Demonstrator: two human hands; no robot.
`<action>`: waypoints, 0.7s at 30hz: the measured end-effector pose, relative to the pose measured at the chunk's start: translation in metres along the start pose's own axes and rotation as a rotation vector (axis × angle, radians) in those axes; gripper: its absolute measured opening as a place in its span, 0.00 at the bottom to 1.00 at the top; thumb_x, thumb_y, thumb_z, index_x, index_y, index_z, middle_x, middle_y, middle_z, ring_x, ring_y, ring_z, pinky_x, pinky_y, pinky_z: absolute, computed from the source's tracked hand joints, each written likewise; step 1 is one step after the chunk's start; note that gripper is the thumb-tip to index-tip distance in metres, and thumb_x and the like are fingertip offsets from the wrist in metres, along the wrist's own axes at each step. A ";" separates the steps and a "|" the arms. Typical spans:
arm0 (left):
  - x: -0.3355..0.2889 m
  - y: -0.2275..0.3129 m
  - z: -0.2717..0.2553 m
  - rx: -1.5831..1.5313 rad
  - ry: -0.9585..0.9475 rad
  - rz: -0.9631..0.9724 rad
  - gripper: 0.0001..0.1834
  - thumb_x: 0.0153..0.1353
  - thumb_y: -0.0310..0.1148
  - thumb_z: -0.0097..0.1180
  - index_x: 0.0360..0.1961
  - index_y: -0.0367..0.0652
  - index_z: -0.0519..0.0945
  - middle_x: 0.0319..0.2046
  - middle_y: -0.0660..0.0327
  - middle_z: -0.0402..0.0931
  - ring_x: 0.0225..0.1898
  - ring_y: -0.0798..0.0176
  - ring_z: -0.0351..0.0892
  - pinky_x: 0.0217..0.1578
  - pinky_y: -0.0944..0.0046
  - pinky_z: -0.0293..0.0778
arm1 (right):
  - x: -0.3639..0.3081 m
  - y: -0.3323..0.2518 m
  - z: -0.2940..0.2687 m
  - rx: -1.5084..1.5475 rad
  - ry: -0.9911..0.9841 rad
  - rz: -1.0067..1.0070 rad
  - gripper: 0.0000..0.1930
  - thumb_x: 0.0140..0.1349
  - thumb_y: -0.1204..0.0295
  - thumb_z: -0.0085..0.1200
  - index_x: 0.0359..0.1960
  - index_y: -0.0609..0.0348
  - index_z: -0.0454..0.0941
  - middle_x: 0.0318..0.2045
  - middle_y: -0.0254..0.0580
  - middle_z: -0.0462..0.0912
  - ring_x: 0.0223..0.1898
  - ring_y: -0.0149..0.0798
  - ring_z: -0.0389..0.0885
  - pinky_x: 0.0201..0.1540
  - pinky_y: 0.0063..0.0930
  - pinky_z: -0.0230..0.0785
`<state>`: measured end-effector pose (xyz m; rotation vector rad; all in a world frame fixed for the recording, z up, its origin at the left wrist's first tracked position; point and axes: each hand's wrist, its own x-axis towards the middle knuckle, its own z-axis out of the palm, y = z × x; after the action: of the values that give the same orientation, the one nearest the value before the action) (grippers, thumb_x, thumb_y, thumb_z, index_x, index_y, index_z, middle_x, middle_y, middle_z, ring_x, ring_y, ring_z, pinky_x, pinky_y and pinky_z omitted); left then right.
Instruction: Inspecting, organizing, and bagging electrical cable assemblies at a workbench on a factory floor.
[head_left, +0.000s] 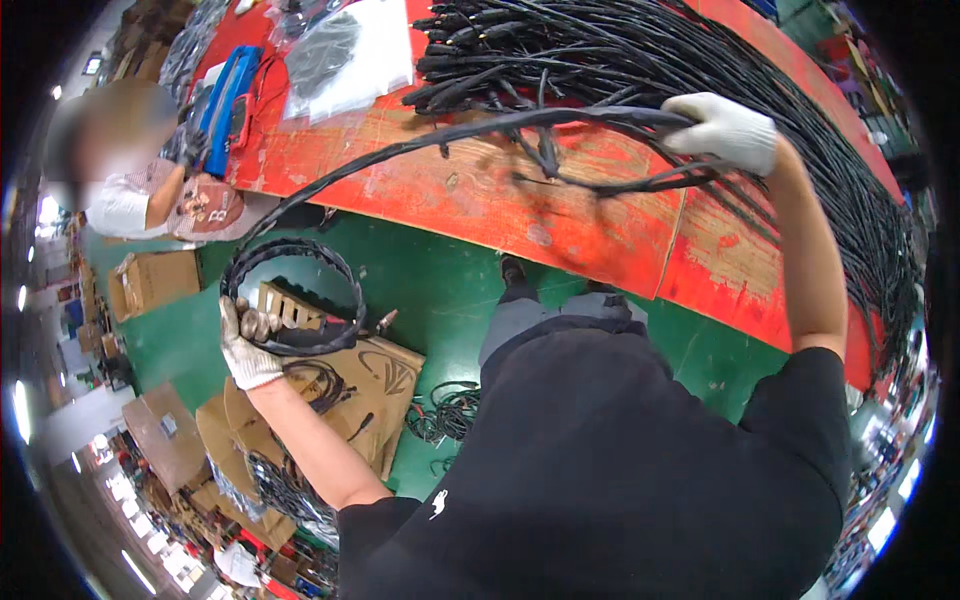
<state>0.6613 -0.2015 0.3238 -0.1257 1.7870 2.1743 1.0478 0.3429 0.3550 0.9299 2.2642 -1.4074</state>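
Observation:
A thick black cable harness [400, 150] arcs through the air between my two gloved hands. Its left part is wound into a ring [352, 270], which my left hand [248, 340] grips at the lower left with bent fingers. Over the red table my right hand [722, 132] is closed around the harness, arm stretched out. Thinner branches with small ends hang from the harness below and left of that hand. A big bundle of similar black cables [640, 50] lies along the far side of the table, behind my right hand.
The worn red table [600, 235] runs across in front of me. A person [150, 200] sits at the left near a blue tool holder [232, 110]. Clear plastic bags [350, 60] lie on the table. Cardboard boxes [160, 282] and loose cables [450, 408] are on the green floor.

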 end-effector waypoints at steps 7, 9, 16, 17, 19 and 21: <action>0.051 -0.015 0.062 -0.093 -0.134 -0.065 0.21 0.69 0.51 0.59 0.33 0.43 0.75 0.14 0.76 0.48 0.15 0.74 0.46 0.23 0.67 0.55 | -0.070 0.085 0.003 0.092 0.145 -0.067 0.17 0.58 0.67 0.63 0.44 0.64 0.76 0.29 0.29 0.77 0.29 0.27 0.72 0.33 0.26 0.67; 0.052 -0.025 0.082 0.080 -0.136 0.014 0.22 0.69 0.53 0.58 0.33 0.42 0.76 0.14 0.75 0.55 0.15 0.73 0.52 0.23 0.66 0.60 | -0.075 0.111 0.020 0.161 0.303 -0.090 0.23 0.64 0.69 0.61 0.59 0.66 0.74 0.41 0.32 0.79 0.40 0.26 0.75 0.44 0.22 0.70; 0.024 -0.045 0.176 0.044 -0.419 -0.228 0.22 0.66 0.54 0.61 0.32 0.44 0.77 0.13 0.74 0.55 0.15 0.70 0.56 0.24 0.62 0.65 | -0.089 0.076 0.090 -0.529 0.366 -0.308 0.17 0.64 0.65 0.60 0.54 0.53 0.81 0.36 0.52 0.85 0.38 0.52 0.85 0.41 0.41 0.76; 0.014 -0.050 0.192 0.065 -0.401 -0.186 0.22 0.66 0.53 0.62 0.32 0.45 0.76 0.13 0.73 0.56 0.15 0.70 0.56 0.24 0.62 0.65 | -0.088 0.063 0.097 -0.629 0.341 -0.421 0.16 0.62 0.64 0.60 0.51 0.51 0.82 0.33 0.54 0.84 0.37 0.57 0.84 0.39 0.45 0.76; -0.005 -0.056 0.219 0.084 -0.482 -0.220 0.21 0.66 0.53 0.63 0.32 0.45 0.75 0.14 0.72 0.58 0.15 0.69 0.57 0.24 0.62 0.66 | -0.093 0.040 0.111 -0.792 0.240 -0.381 0.10 0.62 0.66 0.57 0.43 0.52 0.84 0.29 0.50 0.84 0.33 0.56 0.84 0.35 0.50 0.74; -0.026 -0.065 0.240 0.092 -0.520 -0.232 0.21 0.66 0.53 0.63 0.32 0.45 0.75 0.15 0.72 0.59 0.16 0.69 0.59 0.24 0.62 0.66 | -0.092 0.024 0.119 -0.855 0.115 -0.370 0.11 0.61 0.63 0.56 0.41 0.52 0.82 0.29 0.47 0.85 0.33 0.53 0.85 0.35 0.48 0.75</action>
<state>0.7375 0.0361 0.3206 0.2246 1.4848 1.7538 1.1234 0.2118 0.3362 0.3201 2.8128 -0.3540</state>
